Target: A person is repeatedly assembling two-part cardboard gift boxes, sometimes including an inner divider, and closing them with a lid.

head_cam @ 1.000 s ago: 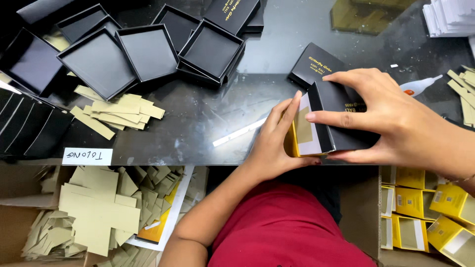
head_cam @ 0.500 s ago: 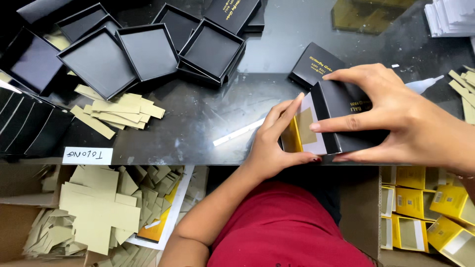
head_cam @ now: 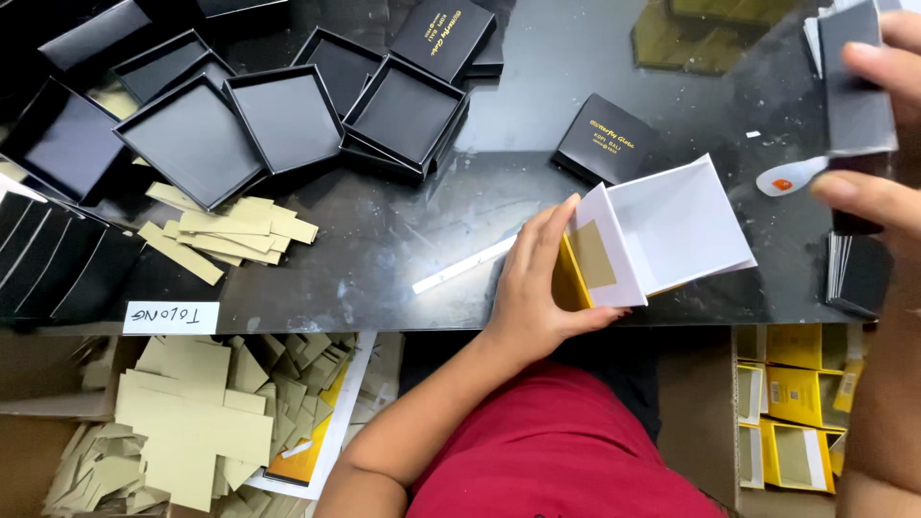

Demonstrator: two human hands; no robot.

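I am steadying a white, open-topped paperboard box tray with yellow outer sides (head_cam: 662, 230) with my left hand (head_cam: 537, 288). The fingers are curled partly closed around its near corner, the thumb lying along the lower edge and the fingertips pressing on the side wall that carries a tan patch. The tray is sitting on the glossy black worktable (head_cam: 384, 249) directly at my left palm, tipped so its white inside is facing up at me.

My right hand (head_cam: 883, 125) is hovering well off to the right and higher, with thumb and forefinger pinching a flat black cardboard sleeve (head_cam: 857, 82) by its edges; the other fingers are out of frame, so I cannot tell how they are lying.

I am judging the tray to be very light and fairly stiff along its folds, but thin-walled, so squeezing the middle of a wall would likely dent or bow it. The corners and folded edges look like the safest places to grip. The sleeve looks just as light and smooth, probably slippery, best held by its edges.

Just beyond my left fingertips a narrow white paper strip (head_cam: 465, 264) is lying on the table. Farther left, a loose heap of tan card strips (head_cam: 230, 228) is resting, with several empty black square box trays (head_cam: 288, 115) beyond it. Between my two hands, a closed black lidded box with gold lettering (head_cam: 607, 139) is sitting.
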